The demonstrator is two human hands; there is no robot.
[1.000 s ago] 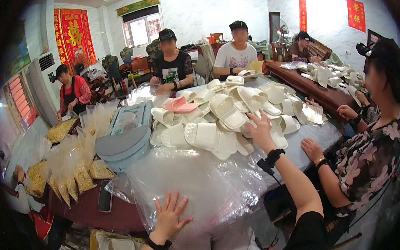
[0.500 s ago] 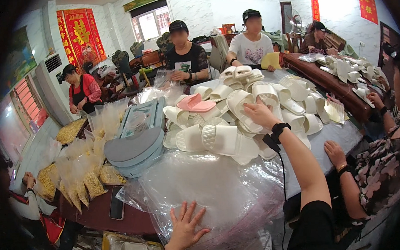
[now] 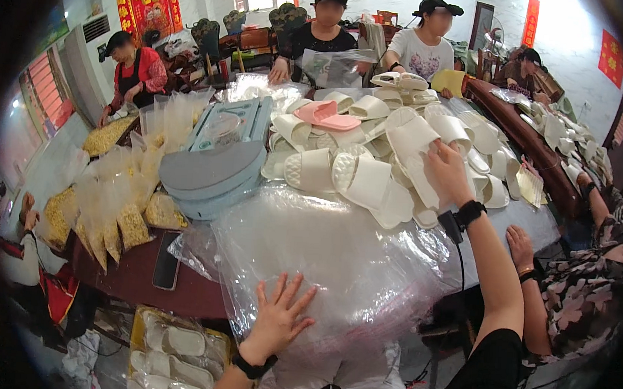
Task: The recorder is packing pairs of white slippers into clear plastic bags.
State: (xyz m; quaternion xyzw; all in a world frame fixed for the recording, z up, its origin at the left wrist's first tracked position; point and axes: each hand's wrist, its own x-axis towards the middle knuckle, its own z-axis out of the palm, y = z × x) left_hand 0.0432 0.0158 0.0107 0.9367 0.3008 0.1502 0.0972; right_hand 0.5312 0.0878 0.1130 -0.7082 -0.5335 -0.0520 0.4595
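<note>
My left hand (image 3: pixel 280 314) lies flat with its fingers spread on a stack of clear plastic bags (image 3: pixel 336 253) at the table's near edge. Out to the right, my right hand (image 3: pixel 450 173) is closed on the side of a white slide slipper (image 3: pixel 413 140) at the front of a heap. Part of the grip is hidden behind the fingers. More white slippers (image 3: pixel 362 180) lie to its left, some with a quilted strap. One pink slipper (image 3: pixel 327 115) rests on top of the heap.
Left of the heap stand a grey-blue case (image 3: pixel 213 171) and several clear bags of yellow pieces (image 3: pixel 131 223). A phone (image 3: pixel 167 260) lies by the table edge. Below is a yellow crate (image 3: pixel 138 326) of bagged slippers. A co-worker's hand (image 3: pixel 520 248) rests at right; others sit opposite.
The view has shifted, showing more of the crate below. My right hand has moved to the slipper's right side, and that slipper now stands more tilted. My left hand stays flat on the bags.
</note>
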